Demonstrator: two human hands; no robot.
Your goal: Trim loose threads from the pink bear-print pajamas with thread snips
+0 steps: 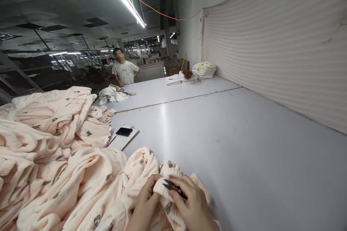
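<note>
At the lower middle, my left hand (148, 198) pinches a gathered edge of a pale pink fleece garment (135, 166) printed with small dark motifs. My right hand (191, 200) is closed around a pair of dark thread snips (176, 188), their pointed blades aimed left over the garment's edge. The fingers of both hands are close together at that edge. Whether the blades touch a thread is too small to tell. More of the same pink fleece lies under and to the left of my hands.
A large pile of pink fleece garments (48, 144) covers the left side. On the white table (244, 158) lie a clipboard (131, 140) with a phone (124, 131), white scraps (114, 94) and stacked cloth (204, 70). A person (125, 70) stands beyond the far edge. Striped sheeting (276, 43) hangs at right.
</note>
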